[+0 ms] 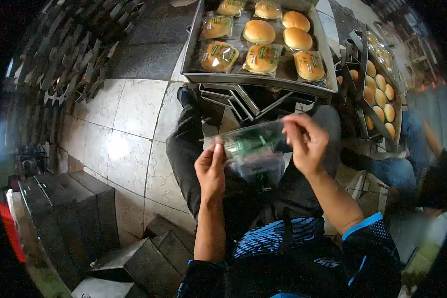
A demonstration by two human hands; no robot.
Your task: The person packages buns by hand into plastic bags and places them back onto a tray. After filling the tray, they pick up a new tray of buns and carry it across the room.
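Note:
Between my two hands, above my lap, stretches a clear plastic bag (251, 140) with green print. My left hand (212, 166) pinches its left end between thumb and fingers. At the right end, my right hand (307, 141) has its fingers closed on the bag's edge, slightly blurred. More clear packaging (263, 174) with dark green print lies in my lap below. In front of me is a metal tray (263, 81) of buns. Some are wrapped, such as the wrapped bun (261, 58), and others are bare, such as the bare bun (259, 32).
Another person (407, 164) sits at the right beside a second tray of buns (380, 94). Dark metal boxes (69, 213) stand at lower left. Stacked metal trays (54, 54) rise at upper left. White floor tiles (119, 129) lie between.

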